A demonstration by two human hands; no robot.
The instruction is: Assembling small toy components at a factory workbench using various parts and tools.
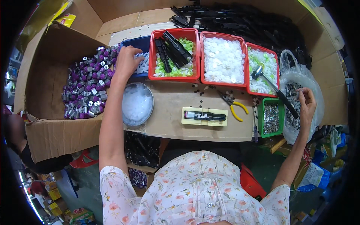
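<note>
My left hand (128,60) is at the blue bin (131,42) of small pale-blue plastic parts (142,65). Its fingers curl together at the parts; whatever they grip is hidden. Over a clear plastic bag (317,88) of small metal parts (292,90), my right hand (307,102) has its fingertips drawn together, what is in them too small to name. Between my arms, a cream holder (185,122) lies on the cardboard-covered bench, cradling a black elongated assembly (213,116) with a silver-and-purple end (189,115).
An open carton of purple-and-silver pieces (88,82) stands left, beside a round tub (138,104) of whitish, grease-like material. Red bins (200,77) hold plastic parts; black pieces lie atop one. A hammer (277,90), yellow-handled pliers (234,107) and a green bin (280,120) of metal pins are right.
</note>
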